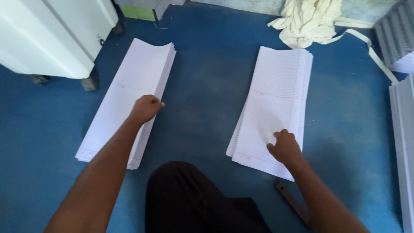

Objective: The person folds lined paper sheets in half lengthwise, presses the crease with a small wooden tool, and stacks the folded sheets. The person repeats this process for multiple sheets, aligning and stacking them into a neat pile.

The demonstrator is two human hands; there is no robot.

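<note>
Two long stacks of ruled white paper lie on a blue floor. My left hand [146,108] rests with curled fingers on the right edge of the left paper stack [125,90], about halfway along it. My right hand [284,146] presses with bent fingers on the near end of the right paper stack [278,90], pinching at the top sheet. Whether a sheet is lifted I cannot tell. My dark-clothed knee [189,194] sits between the two stacks at the bottom.
A white cabinet on wheels [51,34] stands at the back left. A crumpled cream cloth with a strap [308,21] lies at the back right. More grey-white paper stacks [403,129] line the right edge. A dark flat strip [291,200] lies near my right forearm.
</note>
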